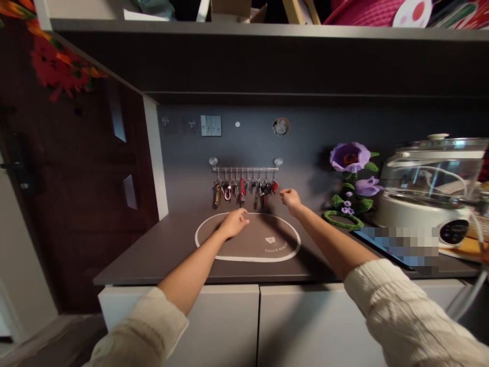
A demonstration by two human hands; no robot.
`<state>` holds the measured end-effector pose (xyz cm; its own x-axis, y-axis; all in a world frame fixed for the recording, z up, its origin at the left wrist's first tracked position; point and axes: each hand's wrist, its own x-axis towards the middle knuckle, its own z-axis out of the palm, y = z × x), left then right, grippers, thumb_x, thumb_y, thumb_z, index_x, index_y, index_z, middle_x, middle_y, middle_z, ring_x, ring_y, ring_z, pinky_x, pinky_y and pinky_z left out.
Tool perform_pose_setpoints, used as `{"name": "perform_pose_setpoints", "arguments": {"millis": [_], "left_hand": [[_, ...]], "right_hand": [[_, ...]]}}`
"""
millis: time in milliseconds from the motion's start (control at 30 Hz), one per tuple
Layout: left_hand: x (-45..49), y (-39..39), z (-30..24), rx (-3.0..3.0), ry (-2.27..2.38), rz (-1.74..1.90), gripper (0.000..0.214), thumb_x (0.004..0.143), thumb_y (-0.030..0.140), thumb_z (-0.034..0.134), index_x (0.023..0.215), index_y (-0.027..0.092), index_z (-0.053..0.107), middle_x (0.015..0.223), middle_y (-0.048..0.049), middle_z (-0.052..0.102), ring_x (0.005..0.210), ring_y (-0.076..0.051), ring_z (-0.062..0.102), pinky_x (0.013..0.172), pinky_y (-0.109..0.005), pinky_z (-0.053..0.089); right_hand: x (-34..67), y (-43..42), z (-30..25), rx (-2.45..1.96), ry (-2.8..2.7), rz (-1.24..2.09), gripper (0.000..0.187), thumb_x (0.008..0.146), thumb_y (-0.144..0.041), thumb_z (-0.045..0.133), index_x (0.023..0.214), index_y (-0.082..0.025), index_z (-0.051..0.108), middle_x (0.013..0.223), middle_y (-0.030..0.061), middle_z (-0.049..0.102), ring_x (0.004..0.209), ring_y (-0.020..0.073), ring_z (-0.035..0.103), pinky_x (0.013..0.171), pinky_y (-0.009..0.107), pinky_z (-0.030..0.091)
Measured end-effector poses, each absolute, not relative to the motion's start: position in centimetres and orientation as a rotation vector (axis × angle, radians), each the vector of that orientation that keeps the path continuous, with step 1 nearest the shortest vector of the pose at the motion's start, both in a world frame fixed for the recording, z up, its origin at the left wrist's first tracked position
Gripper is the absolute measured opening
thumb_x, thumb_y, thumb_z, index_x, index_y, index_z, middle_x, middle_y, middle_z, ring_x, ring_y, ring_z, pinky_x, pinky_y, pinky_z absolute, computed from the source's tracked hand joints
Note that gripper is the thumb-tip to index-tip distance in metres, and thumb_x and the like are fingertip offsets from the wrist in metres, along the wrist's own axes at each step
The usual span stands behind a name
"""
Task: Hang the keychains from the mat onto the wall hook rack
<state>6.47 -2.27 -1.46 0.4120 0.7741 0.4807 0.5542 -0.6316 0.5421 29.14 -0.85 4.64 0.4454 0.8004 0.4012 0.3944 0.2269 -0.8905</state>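
Note:
My left hand (234, 223) reaches over an oval grey mat (282, 247) on the dark countertop, its fingers curled loosely, and I see nothing in it. My right hand (291, 199) is raised near the wall, fingers pinched together just right of the rightmost keys. A metal hook rail (245, 168) on the wall carries several key bunches (244, 189) with red and pink tags. Whether the right hand holds a key is too small to make out.
An artificial purple flower (350, 158) stands at the right, beside a white cooker with a glass lid (431, 193). A dark tablet (376, 244) lies near the counter's front right. A brown door (69, 204) is at the left, white cabinets (237, 321) below.

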Motion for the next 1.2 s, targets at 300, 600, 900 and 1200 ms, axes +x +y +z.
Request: {"name": "perform_pose_setpoints", "arguments": {"millis": [300,600,900,1200], "left_hand": [[3.4,-8.8,0.7,2.018,0.748,1.451,0.093,0.069,0.016,0.06,0.14,0.022,0.001,0.068,0.0052,0.055,0.063,-0.007,0.051,0.07,-0.022,0.04],[0.3,-13.1,-1.7,2.009,0.737,1.428,0.103,0.067,0.019,0.063,0.139,0.024,-0.011,0.068,0.0072,0.057,0.064,-0.007,0.052,0.074,-0.022,0.04],[-0.9,-13.4,-1.7,2.124,0.794,1.37,0.1,0.07,0.02,0.061,0.139,0.024,-0.012,0.069,0.0065,0.056,0.066,-0.008,0.053,0.078,-0.025,0.04],[-1.9,-3.7,0.4,1.904,1.349,1.459,0.092,0.055,0.035,0.074,0.134,0.017,0.029,0.126,-0.0131,0.045,0.118,-0.025,0.041,0.099,-0.036,0.03]], "right_hand": [[23.9,-9.5,2.6,-0.846,-1.384,0.694,0.075,0.064,-0.024,0.063,0.131,-0.026,0.029,0.061,-0.0083,0.044,0.058,0.0077,0.044,0.065,0.023,0.042],[22.2,-14.7,-0.6,-0.756,-1.772,0.539,0.094,0.073,-0.027,0.059,0.14,-0.025,-0.006,0.073,-0.0034,0.051,0.062,0.0098,0.046,0.066,0.026,0.044],[22.3,-15.1,-1.1,-0.818,-1.871,0.399,0.085,0.077,-0.032,0.055,0.141,-0.025,-0.001,0.074,-0.0017,0.052,0.069,0.0121,0.049,0.075,0.032,0.044],[27.3,-6.5,1.6,-1.187,-1.427,0.424,0.084,0.059,-0.046,0.068,0.131,-0.02,0.033,0.119,0.0127,0.047,0.107,0.0237,0.048,0.09,0.04,0.042]]}}
